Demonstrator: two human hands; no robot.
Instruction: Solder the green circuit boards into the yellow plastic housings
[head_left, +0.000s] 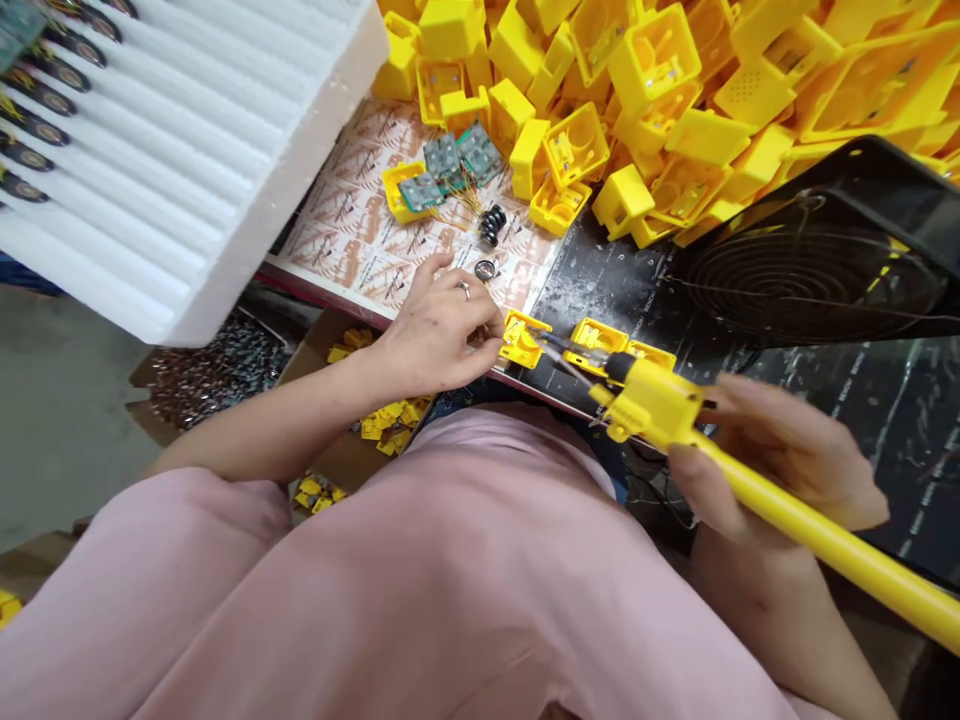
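Note:
My left hand [446, 330] is closed at the table's front edge, its thumb and fingertips pinching the left side of a small open yellow housing [523, 340]. My right hand [780, 460], slightly blurred, wraps round a yellow soldering iron [664, 400] with a long yellow handle. The iron's thin metal tip, with a second thin rod beside it, points left and reaches the housing's right side. Behind the iron, two more open housings, a middle one [598, 340] and a right one [651, 355], stand in a row. A small round black speaker [485, 270] lies just beyond my left hand.
Green circuit boards [442, 157] with wires and a stack of black round parts [492, 225] lie farther back. Yellow cases [592, 145] are heaped behind. A black fan [817, 260] stands right; a white foam tray [202, 130] juts in left. Boxes of parts [217, 370] sit below.

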